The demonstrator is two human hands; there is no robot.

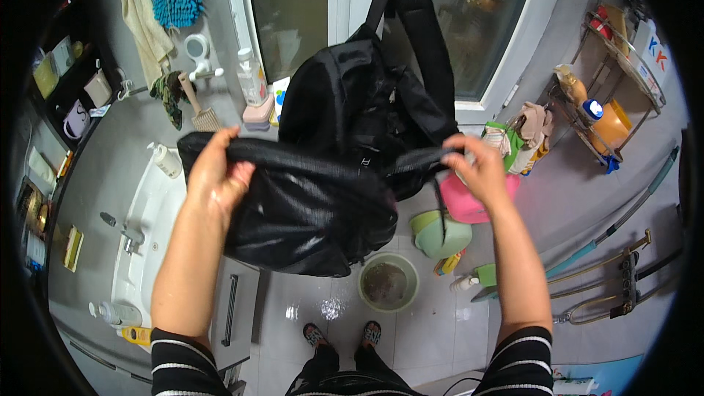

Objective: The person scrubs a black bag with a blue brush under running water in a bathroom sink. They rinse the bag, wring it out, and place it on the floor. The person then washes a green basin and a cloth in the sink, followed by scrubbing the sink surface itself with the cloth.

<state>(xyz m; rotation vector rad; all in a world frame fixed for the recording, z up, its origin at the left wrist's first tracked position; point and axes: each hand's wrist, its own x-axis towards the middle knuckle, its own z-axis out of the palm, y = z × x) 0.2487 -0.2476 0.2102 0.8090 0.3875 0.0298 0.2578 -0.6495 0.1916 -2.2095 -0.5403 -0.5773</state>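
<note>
A black backpack (337, 88) hangs in front of the window by its strap (422, 37). Its wet, shiny lower section (308, 213) is pulled out toward me and spread between both hands. On the left side, my left hand (214, 180) is closed around the edge of that section, thumb on top. A narrow black edge or strap of the bag is pinched in the fingers of my right hand (480, 171). The underside of the bag is hidden.
Below the bag stands a bucket (415, 290) with murky liquid, on a wet tiled floor (293, 315). A white sink (165, 209) is at left. Pink (477, 198) and green basins (444, 238) sit at right, under a wire shelf (623, 59). Hoses hang on the right wall.
</note>
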